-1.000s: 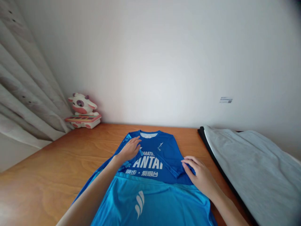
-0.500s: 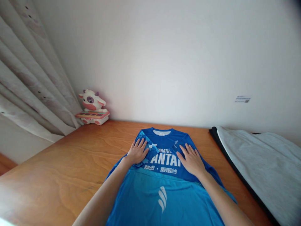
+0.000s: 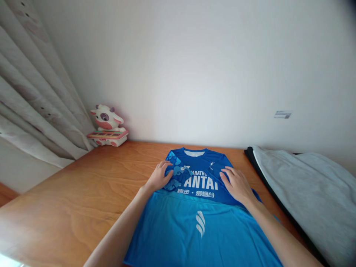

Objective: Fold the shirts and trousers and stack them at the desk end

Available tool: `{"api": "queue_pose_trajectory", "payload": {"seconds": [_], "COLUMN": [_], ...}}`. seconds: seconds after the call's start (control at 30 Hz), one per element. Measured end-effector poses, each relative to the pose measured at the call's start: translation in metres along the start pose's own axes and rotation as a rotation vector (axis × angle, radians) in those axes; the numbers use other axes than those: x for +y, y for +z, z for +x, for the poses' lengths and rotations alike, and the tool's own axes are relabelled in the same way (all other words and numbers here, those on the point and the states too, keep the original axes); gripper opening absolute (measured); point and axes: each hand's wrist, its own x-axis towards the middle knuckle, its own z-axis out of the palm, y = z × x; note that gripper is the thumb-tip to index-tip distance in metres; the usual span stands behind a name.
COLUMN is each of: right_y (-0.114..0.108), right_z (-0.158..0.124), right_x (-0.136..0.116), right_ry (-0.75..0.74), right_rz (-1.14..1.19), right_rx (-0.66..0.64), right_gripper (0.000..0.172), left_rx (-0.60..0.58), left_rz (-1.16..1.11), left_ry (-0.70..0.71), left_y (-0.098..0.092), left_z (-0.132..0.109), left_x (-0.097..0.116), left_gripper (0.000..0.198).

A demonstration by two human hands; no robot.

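Note:
A blue long-sleeved sports shirt (image 3: 178,211) lies spread on the wooden surface, its collar toward the wall and white lettering across the chest. One patterned sleeve (image 3: 175,173) is folded inward over the left of the chest. At the shirt's left edge, my left hand (image 3: 160,175) rests on this fold with thumb and fingers apart. On the right side of the chest lies my right hand (image 3: 236,183), its fingers slightly bent and the thumb spread away from them. Neither hand visibly grips the cloth. My right forearm covers part of the shirt's right side.
A grey cloth (image 3: 308,189) with a black edge lies on the right of the wooden surface (image 3: 83,193). A toy cow with a small keyboard (image 3: 108,126) stands in the back left corner, beside a curtain (image 3: 41,100). Behind everything rises a white wall (image 3: 189,74).
Both hands have gone from lying flat on the chest to its outer sides, their fingers now more bent. The shirt appears slightly further right in the view.

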Motion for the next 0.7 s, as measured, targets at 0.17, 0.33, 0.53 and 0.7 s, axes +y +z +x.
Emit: {"api": "queue_pose_trajectory", "payload": {"seconds": [0.17,0.33,0.53,0.7], "right_y": [-0.057,-0.08,-0.077,-0.076], "right_z": [-0.056,-0.11,-0.123,-0.125], "right_x": [0.026,0.047,0.054,0.035], "right_ry": [-0.081,-0.014,0.035,0.227], "right_rz": [0.132,0.161,0.3,0.505], "right_rx": [-0.023,-0.133,-0.128,-0.113], "right_gripper": [0.043,0.04,0.038,0.039], "left_rx": [-0.175,-0.215,-0.157,-0.083], "left_rz": [0.044,0.034,-0.057,0.054], "left_ry": [-0.059,-0.161,-0.2,-0.172], "left_y": [-0.054,-0.071,-0.065,-0.056], "left_z": [-0.052,-0.083,-0.091,-0.097], "left_x": [-0.006,-0.016,-0.017,-0.009], "left_gripper": [0.04,0.042,0.042,0.051]}}
